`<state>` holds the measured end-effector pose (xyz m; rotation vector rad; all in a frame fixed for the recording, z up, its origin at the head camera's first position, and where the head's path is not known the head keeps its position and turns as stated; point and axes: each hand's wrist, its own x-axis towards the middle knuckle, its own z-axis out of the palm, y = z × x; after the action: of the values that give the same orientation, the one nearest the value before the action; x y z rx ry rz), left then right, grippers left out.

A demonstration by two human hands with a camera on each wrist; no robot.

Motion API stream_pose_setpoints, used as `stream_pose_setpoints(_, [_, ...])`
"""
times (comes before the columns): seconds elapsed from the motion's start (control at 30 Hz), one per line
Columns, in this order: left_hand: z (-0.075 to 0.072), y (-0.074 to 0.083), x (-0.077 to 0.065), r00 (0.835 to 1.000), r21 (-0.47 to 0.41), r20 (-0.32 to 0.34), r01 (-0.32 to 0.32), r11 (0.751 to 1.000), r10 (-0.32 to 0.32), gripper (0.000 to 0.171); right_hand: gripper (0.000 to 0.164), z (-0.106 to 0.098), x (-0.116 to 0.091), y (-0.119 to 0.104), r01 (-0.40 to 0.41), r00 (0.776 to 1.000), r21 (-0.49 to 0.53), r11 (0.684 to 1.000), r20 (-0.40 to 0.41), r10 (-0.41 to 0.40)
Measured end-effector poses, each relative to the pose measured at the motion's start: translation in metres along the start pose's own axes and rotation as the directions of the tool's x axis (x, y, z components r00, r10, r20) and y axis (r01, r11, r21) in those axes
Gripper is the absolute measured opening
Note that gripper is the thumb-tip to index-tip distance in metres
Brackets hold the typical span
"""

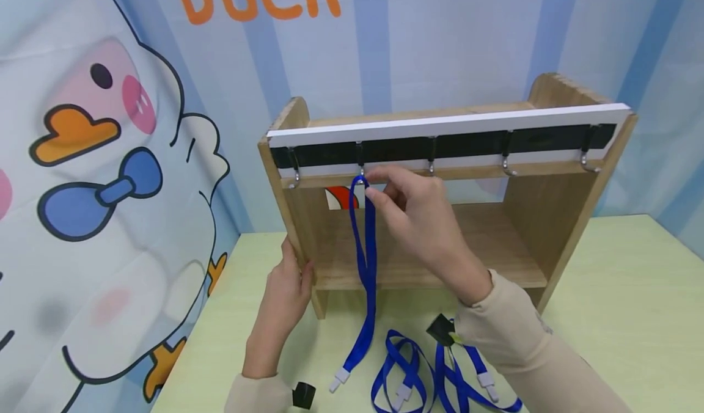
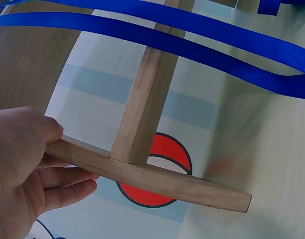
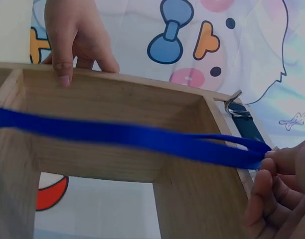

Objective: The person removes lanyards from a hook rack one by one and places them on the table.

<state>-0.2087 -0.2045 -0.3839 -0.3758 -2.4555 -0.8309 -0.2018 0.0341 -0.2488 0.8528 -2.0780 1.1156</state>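
My right hand pinches the top loop of a blue lanyard right at the second hook from the left. Below the fingers the strap hangs down in front of the wooden shelf, ending in a white clip near the table. In the right wrist view the loop shows between thumb and forefinger. My left hand grips the shelf's left side panel, thumb on one face and fingers on the other, as the left wrist view shows with the panel edge.
Two more blue lanyards, one loosely coiled and one beside it, lie on the pale green table in front of the shelf. Several metal hooks line the black strip along its top. A duck-printed cloth hangs behind.
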Motion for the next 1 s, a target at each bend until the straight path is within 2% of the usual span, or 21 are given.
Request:
stream_pose_setpoints(0.17, [-0.001, 0.001, 0.0, 1.0, 0.0, 0.01, 0.007, 1.0, -0.007, 0.059, 0.015, 0.0, 0.003, -0.002, 0.034, 0.999, -0.011, 0.999, -0.039, -0.034])
stream_pose_setpoints(0.43, [-0.001, 0.0, 0.0, 1.0, 0.005, 0.012, 0.009, 1.0, -0.009, 0.058, 0.011, 0.001, 0.001, -0.009, 0.1, 0.991, 0.026, 0.995, -0.09, -0.098])
stream_pose_setpoints(0.77, [0.001, -0.003, -0.002, 0.999, 0.02, -0.016, -0.046, 0.999, 0.046, 0.059, 0.009, 0.006, -0.011, -0.033, 0.18, 0.983, 0.099, 0.979, -0.05, -0.176])
stream_pose_setpoints(0.87, [0.0, -0.004, -0.002, 0.999, 0.013, -0.02, -0.05, 0.999, 0.051, 0.059, 0.009, 0.01, -0.013, -0.043, 0.22, 0.975, 0.147, 0.964, -0.038, -0.217])
stream_pose_setpoints(1.0, [0.0, -0.004, -0.001, 0.999, -0.002, -0.011, -0.04, 0.999, 0.04, 0.055, 0.009, 0.016, -0.017, -0.057, 0.236, 0.971, 0.212, 0.948, -0.006, -0.241])
